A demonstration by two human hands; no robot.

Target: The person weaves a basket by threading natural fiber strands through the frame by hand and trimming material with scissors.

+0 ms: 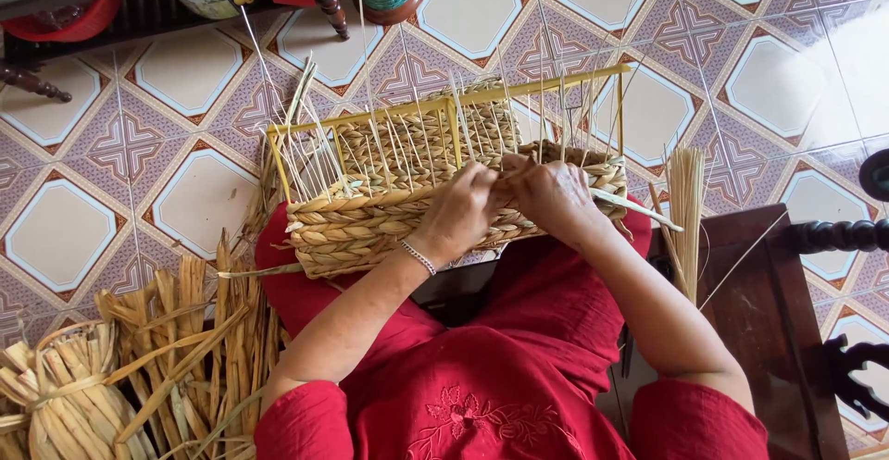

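Basket (370, 224) of braided straw on a yellow frame (444, 108), resting on your lap.
Your left hand (460, 212) and right hand (553, 196) pinch a strand at its twelve o'clock rim.

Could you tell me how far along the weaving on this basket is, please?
Done: the basket has several braided rows round its lower wall. In hand: the left hand and right hand work a strand at the top row. Left: the yellow frame and thin upright stakes above stand bare.
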